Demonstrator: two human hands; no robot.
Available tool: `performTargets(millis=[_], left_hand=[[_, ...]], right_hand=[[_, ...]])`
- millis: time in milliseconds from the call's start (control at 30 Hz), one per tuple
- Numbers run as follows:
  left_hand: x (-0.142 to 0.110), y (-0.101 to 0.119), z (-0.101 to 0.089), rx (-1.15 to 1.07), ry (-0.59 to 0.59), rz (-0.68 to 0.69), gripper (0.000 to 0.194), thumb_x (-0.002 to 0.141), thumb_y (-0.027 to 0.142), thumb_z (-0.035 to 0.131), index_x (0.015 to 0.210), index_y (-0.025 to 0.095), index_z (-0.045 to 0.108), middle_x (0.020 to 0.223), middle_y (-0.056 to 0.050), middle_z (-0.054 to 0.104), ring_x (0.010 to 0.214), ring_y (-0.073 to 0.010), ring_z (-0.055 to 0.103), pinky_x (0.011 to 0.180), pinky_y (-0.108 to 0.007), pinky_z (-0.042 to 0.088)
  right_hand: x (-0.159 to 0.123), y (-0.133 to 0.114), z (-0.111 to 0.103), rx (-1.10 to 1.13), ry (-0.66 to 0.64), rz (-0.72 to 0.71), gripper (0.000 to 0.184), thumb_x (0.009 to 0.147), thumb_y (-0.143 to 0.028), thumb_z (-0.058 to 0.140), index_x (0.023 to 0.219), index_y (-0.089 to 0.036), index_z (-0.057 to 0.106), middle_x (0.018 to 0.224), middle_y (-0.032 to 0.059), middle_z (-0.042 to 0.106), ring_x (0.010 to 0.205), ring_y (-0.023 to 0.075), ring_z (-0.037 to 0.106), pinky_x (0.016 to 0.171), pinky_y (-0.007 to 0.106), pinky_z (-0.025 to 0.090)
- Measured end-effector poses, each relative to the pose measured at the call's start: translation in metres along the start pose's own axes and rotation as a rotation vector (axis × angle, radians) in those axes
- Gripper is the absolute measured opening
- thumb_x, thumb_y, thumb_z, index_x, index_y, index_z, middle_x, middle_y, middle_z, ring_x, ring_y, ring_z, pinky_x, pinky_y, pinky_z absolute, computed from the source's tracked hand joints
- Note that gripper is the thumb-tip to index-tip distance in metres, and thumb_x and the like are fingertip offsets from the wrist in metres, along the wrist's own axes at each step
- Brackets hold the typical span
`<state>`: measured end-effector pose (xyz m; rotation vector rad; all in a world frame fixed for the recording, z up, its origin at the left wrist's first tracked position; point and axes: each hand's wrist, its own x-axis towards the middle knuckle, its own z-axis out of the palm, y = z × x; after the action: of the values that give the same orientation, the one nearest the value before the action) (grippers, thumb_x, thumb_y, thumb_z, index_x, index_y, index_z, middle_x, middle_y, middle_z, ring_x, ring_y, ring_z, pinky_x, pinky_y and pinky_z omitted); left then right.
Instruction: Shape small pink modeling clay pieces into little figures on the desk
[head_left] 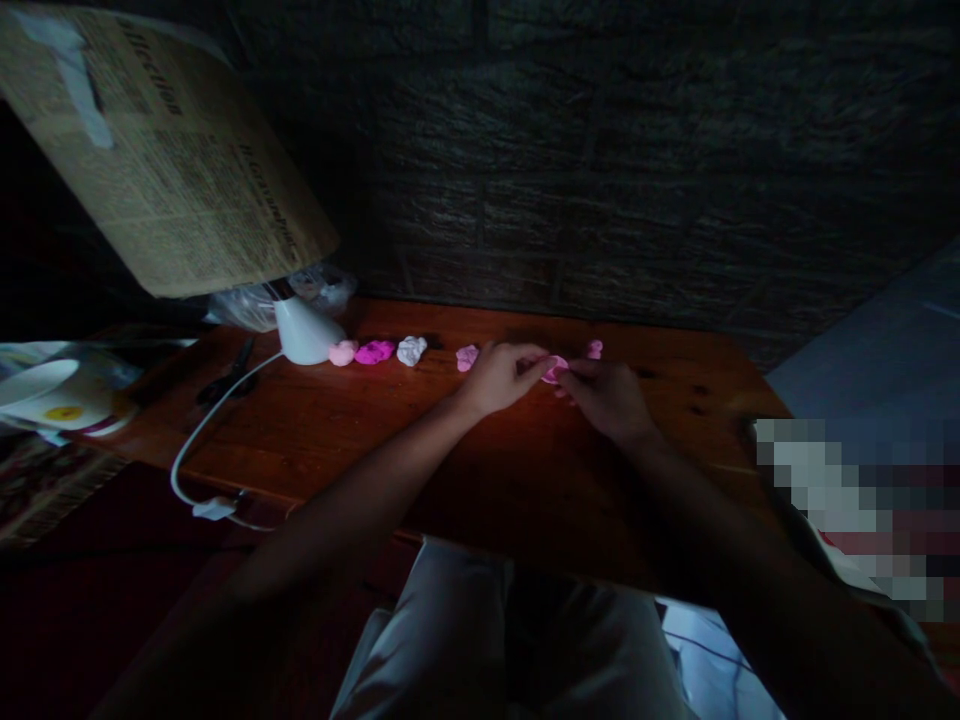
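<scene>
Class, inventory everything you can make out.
wooden table: one, brown, centre
table lamp: one, newsprint shade, white base, left
cord: one, white, by lamp
plastic bag: one, clear, behind lamp
apparent scissors: one, dark, left of lamp
container: one, white, left edge
fringed rug: one, reddish, left
clay-like lumps: four, pale pink, magenta, white, pink, right of lamp
small lump: one, pink, table's back
round piece: one, pink, between fingers
wall: one, dark, behind
trousers: one pair, pale, below
left hand: one, bare, on round piece
right hand: one, bare, on round piece

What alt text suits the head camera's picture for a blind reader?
A person's left hand and right hand hold a pink piece over a wooden table. Other pink lumps, a white lump and a newsprint-shaded lamp are on it.
</scene>
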<state>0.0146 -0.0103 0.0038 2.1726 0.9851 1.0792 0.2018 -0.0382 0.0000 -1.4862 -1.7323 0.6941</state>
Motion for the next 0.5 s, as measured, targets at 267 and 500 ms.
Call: performTargets(millis=[267, 500], left_hand=[[0.0006, -0.0008, -0.0024, 0.089, 0.011, 0.014, 0.027, 0.098, 0.034, 0.056, 0.09, 0.019, 0.077, 0.088, -0.005, 0.079, 0.079, -0.0175, 0.069, 0.075, -0.03, 0.048], [0.0028, -0.0033, -0.0001, 0.09, 0.055, 0.047, 0.025, 0.099, 0.034, 0.058, 0.09, 0.017, 0.074, 0.086, -0.004, 0.078, 0.075, -0.0147, 0.068, 0.07, -0.027, 0.049]], right_hand=[[-0.0007, -0.0018, -0.0009, 0.004, -0.011, 0.0, 0.025, 0.089, -0.033, 0.061, 0.095, -0.022, 0.083, 0.073, 0.0053, 0.079, 0.07, 0.0233, 0.074, 0.065, 0.035, 0.056], [0.0012, -0.0002, -0.0001, 0.012, -0.008, 0.0, 0.025, 0.088, -0.032, 0.061, 0.093, -0.019, 0.082, 0.072, 0.0054, 0.079, 0.067, 0.0213, 0.073, 0.065, 0.032, 0.055]])
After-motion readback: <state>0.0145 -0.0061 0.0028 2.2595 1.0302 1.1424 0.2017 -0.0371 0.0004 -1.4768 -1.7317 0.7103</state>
